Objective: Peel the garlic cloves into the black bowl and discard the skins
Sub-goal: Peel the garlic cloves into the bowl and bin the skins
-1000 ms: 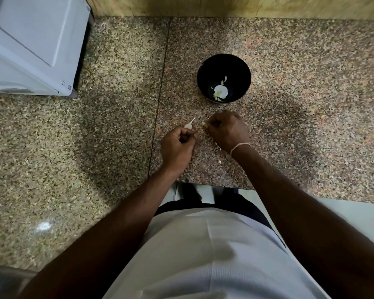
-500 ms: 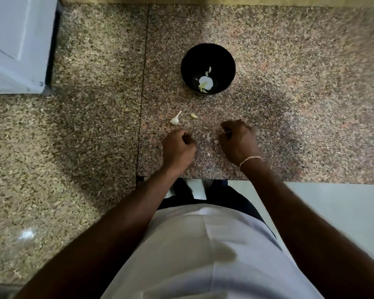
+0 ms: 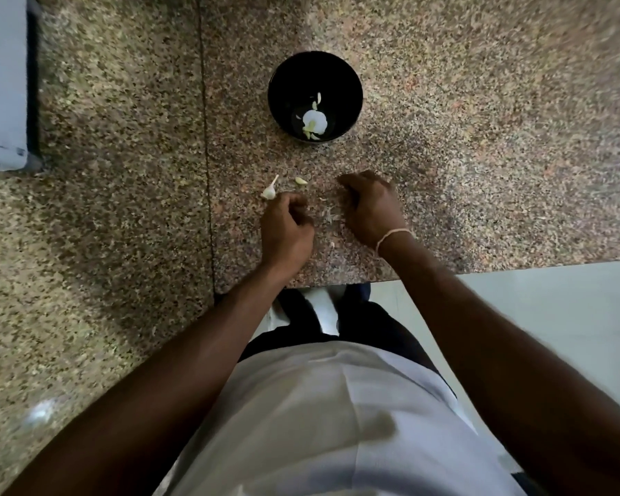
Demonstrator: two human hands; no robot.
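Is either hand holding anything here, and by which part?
Cannot be told: left hand and right hand are curled over the counter, palms hidden.

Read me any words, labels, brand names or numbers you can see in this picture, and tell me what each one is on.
None: no readable text shows anywhere in this view.
The black bowl, the granite counter and the white appliance at the left edge show no lettering.
The white shirt and the wrist band are plain too.
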